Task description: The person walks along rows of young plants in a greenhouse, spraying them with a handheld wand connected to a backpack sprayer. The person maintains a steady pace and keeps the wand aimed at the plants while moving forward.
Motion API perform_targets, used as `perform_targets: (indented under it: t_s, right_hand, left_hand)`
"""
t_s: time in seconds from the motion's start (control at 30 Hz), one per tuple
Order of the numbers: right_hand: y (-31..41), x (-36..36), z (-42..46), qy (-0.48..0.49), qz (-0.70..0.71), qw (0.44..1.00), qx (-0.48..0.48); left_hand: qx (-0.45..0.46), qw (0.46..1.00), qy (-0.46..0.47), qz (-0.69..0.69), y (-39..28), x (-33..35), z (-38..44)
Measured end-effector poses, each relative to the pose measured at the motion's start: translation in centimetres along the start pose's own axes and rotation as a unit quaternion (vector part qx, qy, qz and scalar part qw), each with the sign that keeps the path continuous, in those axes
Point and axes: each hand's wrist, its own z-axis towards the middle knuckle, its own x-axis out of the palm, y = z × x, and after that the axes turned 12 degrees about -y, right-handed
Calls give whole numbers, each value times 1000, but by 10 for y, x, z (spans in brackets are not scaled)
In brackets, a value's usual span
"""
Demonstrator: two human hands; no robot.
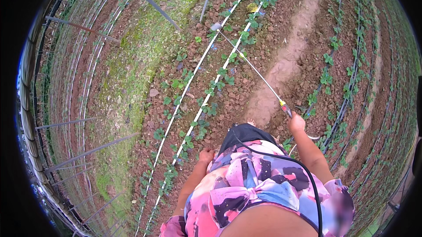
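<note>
My right hand (pixel 296 123) is closed around the dark grip of a sprayer wand (pixel 262 78), low on the right of my body. The wand's thin metal lance slants forward and left over the bed. Its pale spray head (pixel 216 27) hangs above the row, near a white drip line (pixel 198 65). Beside my left hip is my left hand (pixel 206 155), fingers curled; whether it grips anything I cannot tell. Young leafy plants (pixel 211 108) grow along a second white drip line (pixel 217 76). A pale hose (pixel 292 148) shows below my right hand.
A smooth dirt path (pixel 283 65) runs ahead of me. To the right, more plant rows have dark drip lines (pixel 354 69). Grass (pixel 128 75) borders the bed on the left, where several metal poles (pixel 151 3) stand. A black cable (pixel 306 171) crosses my patterned top.
</note>
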Motion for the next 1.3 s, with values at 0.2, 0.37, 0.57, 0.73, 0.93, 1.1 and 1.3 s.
perform_targets:
  t_s: [0.2, 0.37, 0.57, 0.73, 0.93, 1.1, 1.3]
  right_hand:
    - [-14, -2, 15, 20, 26, 999, 18]
    - [-24, 1, 35, 79, 139, 986, 48]
    - [-31, -3, 56, 230, 399, 882, 100]
    - [-38, -18, 67, 262, 491, 818, 145]
    - [-33, -33, 102, 214, 490, 834, 134]
    - [-34, -47, 147, 102, 343, 933, 29]
    - [-28, -83, 197, 24, 156, 988, 0]
  left_hand:
    - [-6, 1000, 11, 23, -37, 2, -5]
    - [8, 1000, 14, 17, -59, 13, 2]
    - [37, 998, -24, -34, -77, 38, 18]
    - [79, 992, -79, -57, -148, 34, 5]
    - [69, 990, -94, -85, -158, 49, 14]
    - [54, 998, -35, -14, -172, 62, 41]
    - [53, 998, 10, 30, -218, 73, 65]
